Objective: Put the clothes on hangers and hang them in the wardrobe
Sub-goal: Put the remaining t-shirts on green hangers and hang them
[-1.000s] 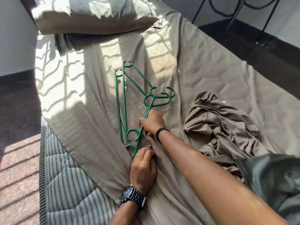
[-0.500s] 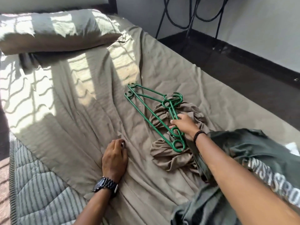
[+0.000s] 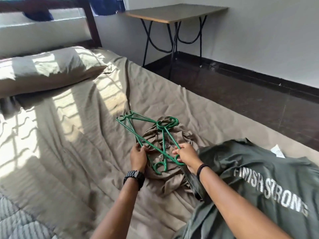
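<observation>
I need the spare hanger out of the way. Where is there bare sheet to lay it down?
Bare sheet lies between the pillow and the left hand. It is crowded near the right hand: green hangers, crumpled brown garment, green T-shirt.

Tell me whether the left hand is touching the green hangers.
Touching. The head view shows the left hand with its fingers curled round a bar of the green hangers, which lie over the crumpled brown garment; no gap shows between them.
</observation>
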The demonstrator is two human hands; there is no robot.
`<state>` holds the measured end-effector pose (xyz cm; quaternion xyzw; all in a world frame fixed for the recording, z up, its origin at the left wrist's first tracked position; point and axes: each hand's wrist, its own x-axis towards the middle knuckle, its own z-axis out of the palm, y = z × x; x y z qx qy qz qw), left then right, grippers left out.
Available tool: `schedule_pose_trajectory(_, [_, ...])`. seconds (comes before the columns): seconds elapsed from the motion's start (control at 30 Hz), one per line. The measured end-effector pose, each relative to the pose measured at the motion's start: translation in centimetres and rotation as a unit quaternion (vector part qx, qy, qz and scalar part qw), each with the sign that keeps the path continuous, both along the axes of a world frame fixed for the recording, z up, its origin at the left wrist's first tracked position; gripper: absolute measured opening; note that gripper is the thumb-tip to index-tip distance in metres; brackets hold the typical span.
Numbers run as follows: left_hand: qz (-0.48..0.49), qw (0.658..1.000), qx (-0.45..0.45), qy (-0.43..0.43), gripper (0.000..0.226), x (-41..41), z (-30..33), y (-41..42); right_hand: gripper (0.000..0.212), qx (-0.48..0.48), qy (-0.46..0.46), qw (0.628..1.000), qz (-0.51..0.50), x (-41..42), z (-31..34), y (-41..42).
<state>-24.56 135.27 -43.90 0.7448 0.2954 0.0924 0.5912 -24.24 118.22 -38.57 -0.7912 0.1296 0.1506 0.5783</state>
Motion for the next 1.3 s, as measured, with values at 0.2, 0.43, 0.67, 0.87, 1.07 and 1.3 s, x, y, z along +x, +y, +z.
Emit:
schedule_pose_trajectory(0.2, [-0.051,0.992,0.11,-0.023,0.022,4.4,1.6,0.4,0.024,0.056,-0.138,0.984,-0.096,-1.2,0.1,-1.8])
schedule_pose_trajectory(0.43, [-0.118,0.928,0.353,0.03,0.013,6.0,1.6,-0.9,0.028,0.338,-0.036,0.92,-0.195,-4.3,1.7,-4.0])
schedule_pose_trajectory(0.67, [-0.137,0.908,0.387,0.087,0.019,5.4,1.5,-1.6,0.029,0.489,0.047,0.831,-0.259,-3.6,4.5,-4.9])
schedule_pose_trajectory(0.87, [-0.159,0.888,0.423,0.084,0.023,5.2,0.2,-1.0,0.045,0.668,0.08,0.697,-0.249,-3.2,4.1,-5.9])
schedule_pose_trajectory(1.07, [-0.156,0.886,0.43,0.073,0.029,5.1,-0.5,-1.2,0.099,0.729,0.023,0.662,-0.173,-1.4,3.4,-6.9])
schedule_pose_trajectory(1.3, [-0.136,0.891,0.428,0.063,0.03,5.0,-0.8,-1.3,0.042,0.729,0.076,0.648,-0.209,0.3,3.6,-5.9])
